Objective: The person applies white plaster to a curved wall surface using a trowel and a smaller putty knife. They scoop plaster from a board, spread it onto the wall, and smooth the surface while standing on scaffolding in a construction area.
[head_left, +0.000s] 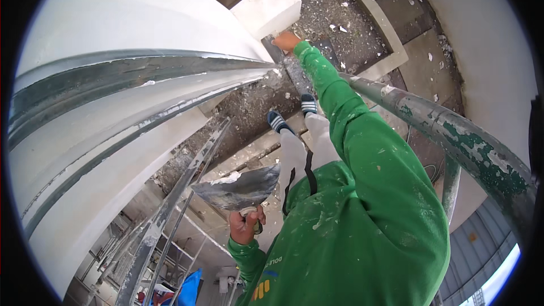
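Note:
My left hand (245,228) is closed round the handle of a wide putty knife (241,188), low in front of my body. Its broad, dark metal blade is smeared, and a lump of white plaster (228,178) sits along its far edge. My right arm stretches far forward in a green, plaster-spotted sleeve. At its end my right hand (287,42) is closed, close to the end of the white wall (170,11). A flat grey blade-like tool (272,49) shows beside its fingers; the grip is partly hidden.
A metal rail with peeling green paint (459,136) runs along my right. Metal bars (164,215) slope at the lower left, and long grey channels (141,73) line the wall. My sandalled feet (277,120) stand on boards above debris-strewn ground (328,11).

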A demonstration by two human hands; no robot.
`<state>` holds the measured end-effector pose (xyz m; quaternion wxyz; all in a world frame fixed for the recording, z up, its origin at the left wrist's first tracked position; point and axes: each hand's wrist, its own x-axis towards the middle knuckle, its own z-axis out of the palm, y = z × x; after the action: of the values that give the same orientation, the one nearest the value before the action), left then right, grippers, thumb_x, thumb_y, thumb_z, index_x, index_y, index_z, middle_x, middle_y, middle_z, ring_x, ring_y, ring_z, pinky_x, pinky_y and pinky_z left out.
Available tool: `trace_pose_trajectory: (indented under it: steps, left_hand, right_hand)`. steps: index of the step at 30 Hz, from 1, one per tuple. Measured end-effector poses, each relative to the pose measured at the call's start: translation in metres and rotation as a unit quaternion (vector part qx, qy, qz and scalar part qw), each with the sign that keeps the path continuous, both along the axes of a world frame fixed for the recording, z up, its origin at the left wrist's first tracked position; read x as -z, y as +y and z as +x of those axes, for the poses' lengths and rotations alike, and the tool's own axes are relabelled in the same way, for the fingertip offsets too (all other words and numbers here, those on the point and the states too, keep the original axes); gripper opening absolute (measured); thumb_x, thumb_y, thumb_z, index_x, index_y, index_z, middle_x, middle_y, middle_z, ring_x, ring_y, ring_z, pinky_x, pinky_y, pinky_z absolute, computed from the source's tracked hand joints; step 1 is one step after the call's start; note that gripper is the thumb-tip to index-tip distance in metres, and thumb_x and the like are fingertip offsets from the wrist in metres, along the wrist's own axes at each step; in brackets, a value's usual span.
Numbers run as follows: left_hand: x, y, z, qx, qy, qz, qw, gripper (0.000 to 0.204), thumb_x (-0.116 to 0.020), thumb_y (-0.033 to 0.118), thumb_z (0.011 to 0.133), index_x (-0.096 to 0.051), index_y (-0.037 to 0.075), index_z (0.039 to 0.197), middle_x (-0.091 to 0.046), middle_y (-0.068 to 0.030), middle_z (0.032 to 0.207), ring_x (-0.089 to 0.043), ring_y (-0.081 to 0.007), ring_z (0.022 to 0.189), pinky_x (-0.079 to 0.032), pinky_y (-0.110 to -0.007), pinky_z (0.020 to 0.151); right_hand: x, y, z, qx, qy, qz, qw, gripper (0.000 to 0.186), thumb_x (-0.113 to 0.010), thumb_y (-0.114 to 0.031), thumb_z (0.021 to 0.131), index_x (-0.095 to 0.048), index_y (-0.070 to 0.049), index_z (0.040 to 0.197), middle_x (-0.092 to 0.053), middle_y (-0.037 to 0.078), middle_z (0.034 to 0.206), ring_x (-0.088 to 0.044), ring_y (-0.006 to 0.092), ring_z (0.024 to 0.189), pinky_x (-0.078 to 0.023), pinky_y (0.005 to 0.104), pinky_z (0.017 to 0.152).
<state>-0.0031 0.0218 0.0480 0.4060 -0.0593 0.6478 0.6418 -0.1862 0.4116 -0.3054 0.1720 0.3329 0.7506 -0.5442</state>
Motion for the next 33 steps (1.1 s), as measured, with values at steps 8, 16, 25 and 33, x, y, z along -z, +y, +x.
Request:
trace_pose_trajectory:
  steps: [8,16,25,33]
  left_hand:
    - [0.003,-0.001,0.012,-0.085,-0.007,-0.019,0.996,0.043,-0.061,0.029,0.089,-0.042,-0.001,0.114,-0.049,-0.0082,0.069,-0.05,-0.0165,0.056,-0.043,-0.029,0.051]
    - [0.007,-0.005,0.004,-0.088,-0.006,0.004,0.996,0.044,-0.06,0.026,0.089,-0.04,-0.001,0.118,-0.048,-0.0081,0.068,-0.05,-0.0171,0.054,-0.042,-0.029,0.049]
    - [0.01,-0.009,-0.01,-0.034,0.026,0.048,0.998,0.04,-0.055,0.023,0.092,-0.037,-0.002,0.118,-0.045,-0.0082,0.069,-0.048,-0.0166,0.054,-0.043,-0.029,0.047]
    - [0.0,-0.012,-0.033,0.005,0.043,0.121,0.992,0.047,-0.06,0.023,0.09,-0.035,0.0,0.124,-0.05,-0.0105,0.075,-0.049,-0.0181,0.06,-0.044,-0.03,0.055]
  right_hand:
    - [-0.007,-0.021,-0.041,0.019,-0.034,-0.133,0.99,0.044,-0.054,-0.025,0.077,-0.06,0.006,0.108,-0.058,0.023,0.115,-0.062,0.0356,0.097,-0.06,0.0466,0.067]
    - [-0.016,-0.028,-0.053,-0.042,-0.055,-0.189,0.98,0.044,-0.057,-0.023,0.074,-0.057,0.005,0.108,-0.048,0.021,0.128,-0.057,0.0378,0.107,-0.06,0.0429,0.072]
    - [-0.171,-0.021,-0.054,-0.034,0.07,-0.227,0.971,0.039,-0.06,-0.03,0.069,-0.06,0.003,0.091,-0.05,0.012,0.095,-0.058,0.0249,0.084,-0.061,0.0349,0.063]
    - [-0.355,-0.03,-0.046,-0.091,0.19,-0.163,0.964,0.046,-0.059,-0.034,0.074,-0.06,0.005,0.098,-0.049,0.017,0.103,-0.059,0.0249,0.083,-0.061,0.0306,0.059]
